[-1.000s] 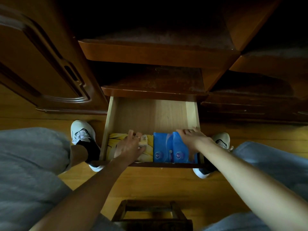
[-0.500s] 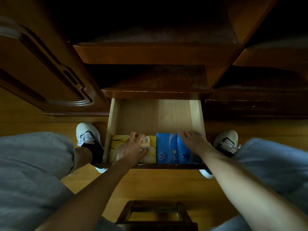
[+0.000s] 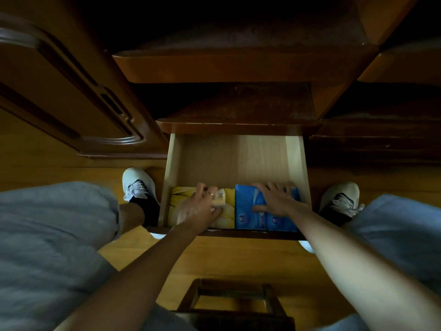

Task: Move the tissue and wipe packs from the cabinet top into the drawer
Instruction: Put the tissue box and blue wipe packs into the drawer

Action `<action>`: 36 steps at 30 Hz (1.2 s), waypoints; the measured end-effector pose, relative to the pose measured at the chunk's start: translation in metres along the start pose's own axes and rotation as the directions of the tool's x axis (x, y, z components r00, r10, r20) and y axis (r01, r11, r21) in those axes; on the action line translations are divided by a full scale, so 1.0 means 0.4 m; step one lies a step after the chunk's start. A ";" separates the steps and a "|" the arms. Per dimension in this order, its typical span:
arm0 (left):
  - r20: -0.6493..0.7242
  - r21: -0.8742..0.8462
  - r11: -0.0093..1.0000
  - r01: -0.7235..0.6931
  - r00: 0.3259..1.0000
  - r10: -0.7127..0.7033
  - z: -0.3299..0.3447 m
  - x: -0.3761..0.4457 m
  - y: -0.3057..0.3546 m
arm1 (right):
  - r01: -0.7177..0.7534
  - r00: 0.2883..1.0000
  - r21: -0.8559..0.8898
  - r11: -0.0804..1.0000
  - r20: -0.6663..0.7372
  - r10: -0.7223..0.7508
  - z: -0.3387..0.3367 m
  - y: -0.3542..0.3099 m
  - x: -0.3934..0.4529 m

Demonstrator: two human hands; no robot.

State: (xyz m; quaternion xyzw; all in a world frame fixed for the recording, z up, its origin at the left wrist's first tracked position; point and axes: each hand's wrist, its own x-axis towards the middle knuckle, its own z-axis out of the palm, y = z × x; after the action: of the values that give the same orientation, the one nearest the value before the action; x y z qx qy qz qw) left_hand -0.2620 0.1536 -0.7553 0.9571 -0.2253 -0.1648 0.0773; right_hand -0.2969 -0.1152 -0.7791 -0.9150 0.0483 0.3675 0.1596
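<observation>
Covering both packs [image 3: 248, 206], hands [image 3: 200, 209] hide their labels.

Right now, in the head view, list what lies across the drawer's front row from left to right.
Yellow pack → left hand holding a small pale pack → blue packs → right hand, flat on the blue packs.

Pale wood drawer [image 3: 229, 158], yellow-and-white streaked pack [image 3: 226, 211], blue packs [image 3: 248, 211] with round emblems; dark reddish-brown cabinet [image 3: 238, 68], white shoes [image 3: 136, 185]
</observation>
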 end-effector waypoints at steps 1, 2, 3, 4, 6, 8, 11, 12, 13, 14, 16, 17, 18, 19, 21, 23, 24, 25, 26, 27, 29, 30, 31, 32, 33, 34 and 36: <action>0.003 -0.010 1.000 0.000 1.000 0.000 0.001 -0.001 -0.002 | 0.006 1.000 0.013 1.000 -0.018 -0.006 0.010 0.007 0.003; 0.008 -0.022 1.000 0.001 1.000 -0.001 0.000 -0.002 -0.005 | 0.014 0.999 0.013 1.000 -0.030 -0.014 0.017 0.010 0.007; 0.017 -0.037 0.999 0.008 1.000 -0.008 -0.003 -0.001 -0.009 | 0.018 0.999 0.011 1.000 -0.028 -0.018 0.017 0.012 0.012; 0.029 -0.057 0.998 0.020 0.999 -0.018 -0.005 -0.001 -0.014 | 0.018 1.000 0.012 1.000 -0.017 -0.018 0.014 0.011 0.015; 0.058 -0.106 0.994 0.035 0.998 -0.029 -0.013 -0.004 -0.024 | 0.011 1.000 0.024 1.000 -0.013 -0.011 0.007 0.004 0.014; 0.096 -0.182 0.983 0.041 0.995 -0.023 -0.026 -0.007 -0.031 | -0.006 0.999 0.064 0.998 -0.046 0.009 0.006 -0.003 0.003; 0.135 -0.350 0.936 0.048 0.991 -0.001 -0.050 -0.013 -0.043 | -0.010 0.985 0.140 0.990 -0.169 0.034 0.014 -0.021 -0.034; 0.150 -0.413 0.908 0.064 0.989 -0.002 -0.058 -0.015 -0.048 | -0.007 0.976 0.163 0.987 -0.212 0.042 0.014 -0.033 -0.046; 0.160 -0.470 0.879 0.080 0.987 -0.004 -0.066 -0.019 -0.053 | 0.007 0.965 0.182 0.983 -0.259 0.041 0.011 -0.048 -0.057; 0.158 -0.515 0.853 0.088 0.987 -0.006 -0.073 -0.022 -0.057 | 0.039 0.947 0.197 0.980 -0.319 0.027 0.006 -0.067 -0.066; 0.126 -0.555 0.827 0.085 0.992 -0.017 -0.086 -0.024 -0.054 | 0.137 0.922 0.281 0.950 -0.386 -0.019 -0.015 -0.124 -0.084; 0.099 -0.559 0.826 0.071 0.995 -0.019 -0.093 -0.023 -0.048 | 0.169 0.942 0.390 0.905 -0.333 -0.032 -0.032 -0.159 -0.095; 0.072 -0.567 0.822 0.051 0.997 -0.012 -0.099 -0.019 -0.040 | 0.169 0.971 0.522 0.836 -0.234 -0.050 -0.050 -0.194 -0.106; 0.046 -0.585 0.811 0.020 0.999 0.009 -0.105 -0.015 -0.030 | 0.146 0.987 0.633 0.760 -0.140 -0.073 -0.065 -0.226 -0.118; 0.007 -0.618 0.784 -0.066 0.996 0.089 -0.119 -0.010 -0.011 | 0.136 0.990 0.739 0.659 -0.081 -0.114 -0.083 -0.265 -0.133; -0.014 -0.618 0.778 -0.114 0.991 0.134 -0.120 -0.006 -0.003 | 0.163 0.986 0.770 0.617 -0.145 -0.079 -0.091 -0.269 -0.137; -0.010 -0.626 0.775 -0.093 0.994 0.111 -0.119 -0.005 -0.001 | 0.169 0.982 0.775 0.609 -0.185 -0.037 -0.096 -0.262 -0.138; 0.010 -0.659 0.752 -0.021 0.999 0.036 -0.122 -0.003 -0.001 | 0.167 0.975 0.788 0.593 -0.223 0.021 -0.102 -0.249 -0.138; 0.042 -0.725 0.683 0.084 0.996 -0.078 -0.127 0.000 -0.003 | 0.164 0.963 0.816 0.554 -0.255 0.091 -0.110 -0.233 -0.139; 0.091 -0.813 0.553 0.181 0.978 -0.187 -0.134 0.005 -0.004 | 0.161 0.951 0.863 0.479 -0.266 0.160 -0.118 -0.219 -0.140; 0.236 -0.943 0.156 0.294 0.922 -0.306 -0.149 0.019 -0.006 | 0.147 0.957 0.960 0.238 -0.199 0.211 -0.128 -0.199 -0.142; 0.316 -0.948 -0.058 0.314 0.895 -0.315 -0.157 0.024 -0.006 | 0.127 0.969 0.984 0.122 -0.149 0.196 -0.128 -0.197 -0.145; 0.377 -0.919 -0.242 0.311 0.872 -0.311 -0.166 0.029 0.000 | 0.106 0.978 0.993 0.056 -0.115 0.177 -0.125 -0.200 -0.148; 0.415 -0.879 -0.379 0.290 0.856 -0.309 -0.171 0.032 0.007 | 0.096 0.980 0.994 0.050 -0.104 0.170 -0.115 -0.206 -0.149; 0.435 -0.841 -0.473 0.262 0.847 -0.305 -0.175 0.035 0.019 | 0.098 0.978 0.993 0.064 -0.108 0.179 -0.102 -0.216 -0.149; 0.439 -0.813 -0.532 0.239 0.850 -0.290 -0.176 0.036 0.034 | 0.107 0.972 0.991 0.080 -0.122 0.202 -0.091 -0.230 -0.149; 0.424 -0.803 -0.547 0.237 0.871 -0.246 -0.173 0.035 0.061 | 0.135 0.956 0.986 0.100 -0.156 0.250 -0.074 -0.257 -0.150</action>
State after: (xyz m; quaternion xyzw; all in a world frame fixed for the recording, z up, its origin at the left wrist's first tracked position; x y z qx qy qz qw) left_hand -0.2360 0.1307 -0.6893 0.4481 0.2745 -0.2850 0.8017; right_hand -0.2998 -0.0296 -0.6912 -0.6097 0.3403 0.1097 0.7074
